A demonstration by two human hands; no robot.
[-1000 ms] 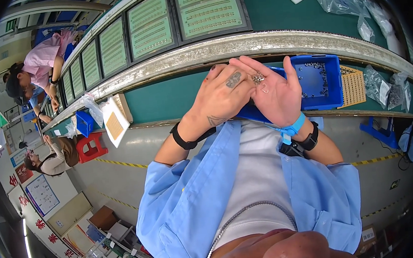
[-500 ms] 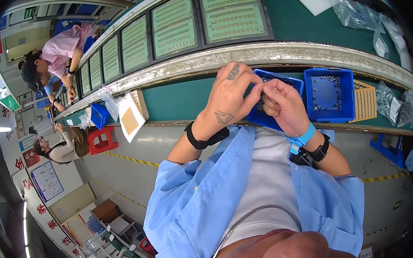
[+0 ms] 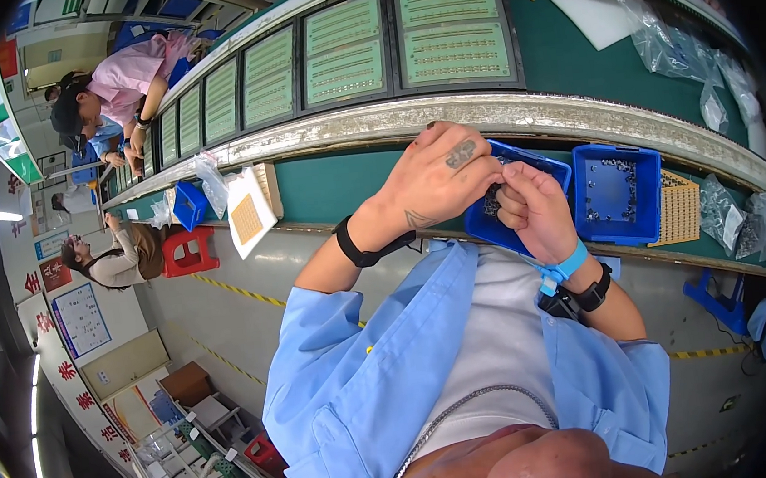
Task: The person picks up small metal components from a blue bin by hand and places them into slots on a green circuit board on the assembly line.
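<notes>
My left hand (image 3: 440, 178) and my right hand (image 3: 533, 209) meet at their fingertips over a blue bin (image 3: 540, 154). Both are closed in a pinch, and anything between the fingers is too small or hidden to make out. Small dark parts show inside that bin, partly covered by my hands. Just right of it stands a second blue bin (image 3: 624, 234) with small metallic pieces scattered on its bottom. A tan perforated sheet (image 3: 675, 206) lies against this second bin's right side.
Beyond a worn metal rail (image 3: 363, 120), green boards in black frames (image 3: 454, 31) form a row. Clear plastic bags (image 3: 718, 214) lie at the right. Farther left are a small blue bin (image 3: 190, 206), a white sheet (image 3: 250, 216) and a co-worker in pink (image 3: 128, 79) reaching over the line.
My left hand has turned slightly and its fingers have come against those of my right hand. The whole view has shifted a little, with the bench appearing lower and farther right.
</notes>
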